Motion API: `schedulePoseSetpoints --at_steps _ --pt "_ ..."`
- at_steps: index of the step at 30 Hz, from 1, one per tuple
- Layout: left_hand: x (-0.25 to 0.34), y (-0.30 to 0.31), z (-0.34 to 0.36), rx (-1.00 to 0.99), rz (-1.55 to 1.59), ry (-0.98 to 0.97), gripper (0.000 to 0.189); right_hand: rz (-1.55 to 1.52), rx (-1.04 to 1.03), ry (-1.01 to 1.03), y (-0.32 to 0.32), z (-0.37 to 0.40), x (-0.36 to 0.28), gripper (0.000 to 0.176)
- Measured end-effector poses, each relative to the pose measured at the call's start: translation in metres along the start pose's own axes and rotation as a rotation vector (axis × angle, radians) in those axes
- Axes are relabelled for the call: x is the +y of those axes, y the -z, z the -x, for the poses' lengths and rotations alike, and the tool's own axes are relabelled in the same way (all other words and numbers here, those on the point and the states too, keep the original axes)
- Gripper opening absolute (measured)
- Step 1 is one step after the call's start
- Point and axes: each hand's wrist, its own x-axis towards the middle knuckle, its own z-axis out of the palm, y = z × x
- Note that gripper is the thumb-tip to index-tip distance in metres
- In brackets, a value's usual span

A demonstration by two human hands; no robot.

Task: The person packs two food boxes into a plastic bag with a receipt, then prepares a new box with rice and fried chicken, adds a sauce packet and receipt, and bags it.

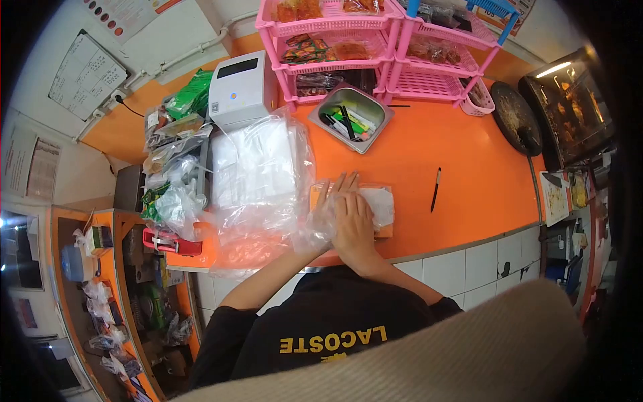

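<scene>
My left hand [326, 201] lies under clear plastic at the table's front, its fingers stretched out and pointing away from me. My right hand [355, 224] rests partly over it, fingers lying on the crinkled clear plastic bag [315, 231]. Beneath and beside the hands is a flat white item [380, 203], possibly folded paper, on a small orange-edged piece [385, 231] whose kind I cannot make out. Left of the hands, a large stack of clear plastic bags [254, 167] spreads to the table edge. Plastic and the right hand hide much of my left palm.
A metal tray [383, 119] of pens and markers stands behind my hands. A black pen [436, 190] lies to the right on the orange table [475, 214]. A white printer [242, 90], pink racks [325, 65], a red tape dispenser [172, 242] and a dark round pan [514, 117] surround the workspace.
</scene>
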Motion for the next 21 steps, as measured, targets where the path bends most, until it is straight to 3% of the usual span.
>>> schedulePoseSetpoints --at_steps 6,9,12,15,18,20,21 --pt "0.002 0.01 -0.013 -0.052 0.31 0.055 0.04 -0.125 -0.064 0.134 0.028 0.036 0.011 0.045" --pt "0.001 0.003 -0.012 -0.04 0.249 0.076 0.036 -0.219 -0.057 0.103 0.041 0.052 0.026 0.048" --pt "-0.01 -0.009 -0.022 0.185 0.118 -0.075 0.031 -0.197 0.019 0.131 0.044 0.073 0.048 0.053" --pt "-0.021 0.018 -0.052 -0.406 0.09 0.07 0.026 -0.097 0.112 0.178 0.032 0.102 0.066 0.056" --pt "-0.046 0.01 -0.062 0.268 1.529 0.336 0.023 0.023 0.157 0.268 0.034 0.098 0.077 0.057" --pt "-0.068 0.051 -0.069 0.182 0.825 0.218 0.025 0.132 0.19 0.357 0.039 0.092 0.087 0.059" --pt "-0.068 0.071 -0.069 0.093 0.809 0.275 0.027 0.203 0.223 0.413 0.042 0.079 0.095 0.061"
